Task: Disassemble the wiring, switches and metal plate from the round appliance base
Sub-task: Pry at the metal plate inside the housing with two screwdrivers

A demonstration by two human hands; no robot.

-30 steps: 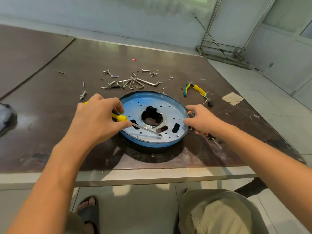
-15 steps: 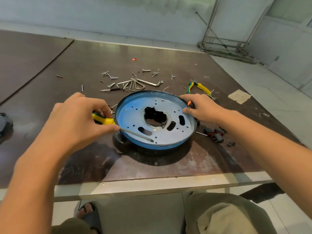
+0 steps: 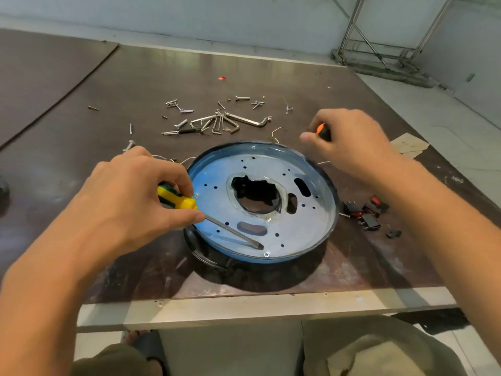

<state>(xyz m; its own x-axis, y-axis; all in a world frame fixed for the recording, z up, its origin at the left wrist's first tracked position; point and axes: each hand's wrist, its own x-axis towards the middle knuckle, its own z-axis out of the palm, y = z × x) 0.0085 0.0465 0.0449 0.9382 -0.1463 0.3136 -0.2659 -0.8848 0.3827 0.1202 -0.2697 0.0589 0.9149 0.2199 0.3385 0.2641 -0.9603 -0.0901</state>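
Note:
The round appliance base (image 3: pixel 311 240), blue-rimmed, lies flat near the table's front edge. Its perforated metal plate (image 3: pixel 306 213) with a ragged central hole faces up. My left hand (image 3: pixel 130 204) grips a yellow-handled flat screwdriver (image 3: pixel 177 198); the blade lies across the plate with its tip near a screw at the front rim. My right hand (image 3: pixel 349 142) is behind the base's right rim, fingers curled round an orange-and-black tool handle (image 3: pixel 324 131). Removed red-and-black switches (image 3: pixel 364 211) lie to the right of the base.
Hex keys (image 3: pixel 230 122), loose screws and bolts (image 3: pixel 179 107) are scattered behind the base. A small black part (image 3: pixel 393 233) lies by the switches. A paper scrap (image 3: pixel 409 145) sits at the table's right edge. A metal frame (image 3: pixel 379 50) stands on the floor beyond.
My right hand lifted off the base's right rim and moved back with the orange-tipped tool. My left hand and the screwdriver stayed at the left rim. The base turned slightly.

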